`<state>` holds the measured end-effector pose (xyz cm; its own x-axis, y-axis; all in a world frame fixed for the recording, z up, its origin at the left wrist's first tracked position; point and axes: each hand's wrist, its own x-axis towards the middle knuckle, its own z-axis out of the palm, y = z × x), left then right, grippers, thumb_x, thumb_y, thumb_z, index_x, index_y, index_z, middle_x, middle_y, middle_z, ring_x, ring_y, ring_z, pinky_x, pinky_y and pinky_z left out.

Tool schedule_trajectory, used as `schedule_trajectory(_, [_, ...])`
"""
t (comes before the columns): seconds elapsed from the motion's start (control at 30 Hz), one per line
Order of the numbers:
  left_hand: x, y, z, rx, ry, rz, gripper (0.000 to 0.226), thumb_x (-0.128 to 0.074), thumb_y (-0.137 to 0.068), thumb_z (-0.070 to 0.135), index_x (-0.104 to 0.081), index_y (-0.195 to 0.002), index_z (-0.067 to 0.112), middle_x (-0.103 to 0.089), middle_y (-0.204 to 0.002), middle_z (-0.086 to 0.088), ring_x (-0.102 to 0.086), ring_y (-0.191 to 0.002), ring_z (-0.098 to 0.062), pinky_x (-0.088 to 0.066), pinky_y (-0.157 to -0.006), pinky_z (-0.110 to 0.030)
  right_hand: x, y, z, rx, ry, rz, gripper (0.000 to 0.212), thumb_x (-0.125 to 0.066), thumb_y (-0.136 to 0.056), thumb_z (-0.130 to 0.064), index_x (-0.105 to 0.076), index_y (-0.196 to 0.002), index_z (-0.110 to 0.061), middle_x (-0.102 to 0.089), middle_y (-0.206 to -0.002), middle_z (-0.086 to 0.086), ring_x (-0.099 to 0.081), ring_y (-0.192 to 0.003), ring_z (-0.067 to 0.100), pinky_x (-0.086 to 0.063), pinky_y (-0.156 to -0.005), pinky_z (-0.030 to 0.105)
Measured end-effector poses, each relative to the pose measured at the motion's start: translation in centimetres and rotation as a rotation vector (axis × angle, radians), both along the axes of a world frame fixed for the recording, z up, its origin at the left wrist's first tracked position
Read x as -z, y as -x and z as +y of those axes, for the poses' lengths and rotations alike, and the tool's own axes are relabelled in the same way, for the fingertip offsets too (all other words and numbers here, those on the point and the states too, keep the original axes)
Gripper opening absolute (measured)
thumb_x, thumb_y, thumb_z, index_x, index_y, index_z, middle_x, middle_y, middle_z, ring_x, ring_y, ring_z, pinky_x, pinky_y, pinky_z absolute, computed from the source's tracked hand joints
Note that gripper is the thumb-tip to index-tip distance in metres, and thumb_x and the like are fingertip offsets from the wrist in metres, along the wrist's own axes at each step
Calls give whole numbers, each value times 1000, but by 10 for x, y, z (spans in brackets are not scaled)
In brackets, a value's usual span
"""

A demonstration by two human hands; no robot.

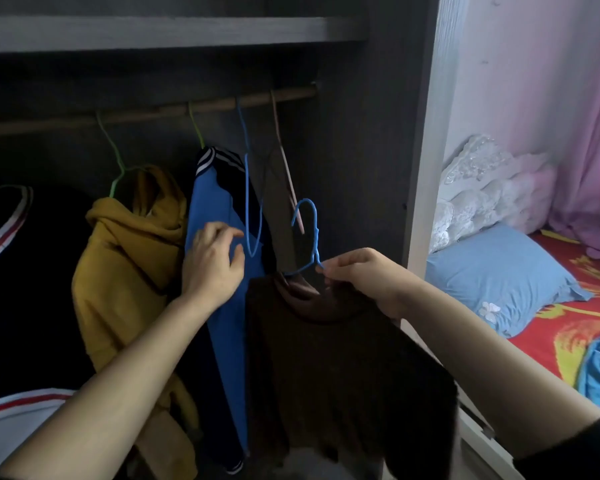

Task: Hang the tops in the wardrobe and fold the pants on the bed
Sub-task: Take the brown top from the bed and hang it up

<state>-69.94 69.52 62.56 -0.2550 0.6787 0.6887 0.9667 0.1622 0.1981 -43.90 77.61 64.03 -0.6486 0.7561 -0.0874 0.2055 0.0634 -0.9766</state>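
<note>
Head view. Pinching the blue hanger (315, 244) at its neck with the right hand (359, 273), fingertips clamped on the wire; carrying the brown top (343, 362) below it, low before the wardrobe's right end. Touching the blue jacket (215, 202) with the left hand (213, 263), fingers apart and relaxed. Better to press the jacket left, then raise the hook over the wooden rod (146, 114). Little room there: empty blue hanger (246, 202) and pink hanger (286, 164) just left, side panel (361, 150) close at right.
</note>
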Motion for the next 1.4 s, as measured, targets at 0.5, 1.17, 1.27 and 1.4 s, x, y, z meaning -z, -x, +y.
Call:
schedule_trajectory(0.5, [-146,75,43,-345,128,214,71,-58,-91,35,-24,-150,12,-14,-158,-19,-15,-144,-37,-24,-114,-54,-90,120,54,61,-201,343,66,-73,-86,-14,-44,-144,-3,-68,-123,9,-65,-113,18,-50,-102,28])
schedule_trajectory(1.17, [-140,131,71,-367,221,237,58,-65,-77,24,-52,-132,12,8,-164,-6,9,-150,-25,-36,-107,-52,-48,189,93,295,-793,42,58,-56,-93,-5,-40,-149,-11,-45,-150,8,-39,-140,20,-30,-117,30])
schedule_trajectory(1.27, [-119,117,63,-312,210,171,55,-48,-90,34,-42,-142,17,-21,-161,-7,-13,-149,-29,-26,-112,-58,-4,169,59,368,-886,47,60,-52,-94,-4,-36,-151,-16,-36,-155,4,-32,-145,17,-28,-119,30])
schedule_trajectory(1.4, [-44,91,32,-206,27,103,51,-33,-100,37,-40,-146,17,-28,-159,-8,-20,-147,-28,-21,-114,-57,71,143,14,553,-999,31,64,-48,-93,4,-32,-153,-12,-30,-160,5,-28,-148,16,-29,-114,20])
